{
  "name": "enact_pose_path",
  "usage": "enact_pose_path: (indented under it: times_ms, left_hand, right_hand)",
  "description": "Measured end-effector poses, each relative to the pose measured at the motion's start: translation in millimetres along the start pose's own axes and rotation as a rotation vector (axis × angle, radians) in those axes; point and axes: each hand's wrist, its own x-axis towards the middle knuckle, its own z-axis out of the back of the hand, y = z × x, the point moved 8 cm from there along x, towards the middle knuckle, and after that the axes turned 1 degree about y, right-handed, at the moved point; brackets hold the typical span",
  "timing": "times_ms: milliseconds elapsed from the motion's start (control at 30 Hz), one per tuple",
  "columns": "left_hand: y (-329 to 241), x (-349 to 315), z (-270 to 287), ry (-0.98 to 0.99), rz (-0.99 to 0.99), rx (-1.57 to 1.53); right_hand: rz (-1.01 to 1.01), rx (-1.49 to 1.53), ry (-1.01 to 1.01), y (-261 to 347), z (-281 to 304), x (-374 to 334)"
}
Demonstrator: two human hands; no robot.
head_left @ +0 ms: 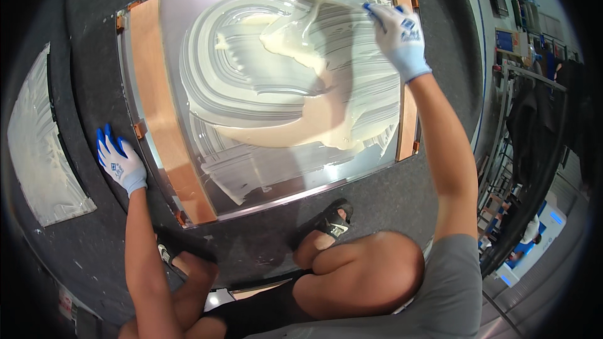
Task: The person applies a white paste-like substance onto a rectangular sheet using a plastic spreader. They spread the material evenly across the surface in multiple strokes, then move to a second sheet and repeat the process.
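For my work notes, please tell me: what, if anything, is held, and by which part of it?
The left hand is open and holds nothing. The right hand is too blurred to tell what it grips, if anything, or where.

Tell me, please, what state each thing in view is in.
Framed panel: lying flat, partly coated
Cream paste: spread unevenly in curved streaks, glossy
Left wooden strip: flat along the panel's left end
Right wooden strip: along the right end, partly hidden
Side panel: streaked with a pale coating
Left hand: gloved, open, fingers spread
Right hand: gloved, fingers bent, grip unclear
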Motion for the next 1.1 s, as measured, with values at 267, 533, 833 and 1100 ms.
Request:
enact_pose_path:
  times_ms: [267,533,833,1100]
  left_hand:
    - [1.8,0.7,-1.6,0.008,0.003,-0.003]
    - [1.7,2.1,-3.3,0.013,-0.019,-0.008]
    - [0.9,1.4,0.4,0.003,-0.004,-0.022]
    - [-0.5,1.0,0.6,0.008,0.007,-0.018]
  right_hand:
    - [-0.188,-0.119,0.041,-68.9,-69.0,8.2]
    - [0.104,0.049,0.286,20.5,-4.1,-120.4]
    - [0.064,-0.101,-0.142,-33.6,-24.2,12.6]
    - [0.126,0.025,0.144,38.0,-29.7,-75.7]
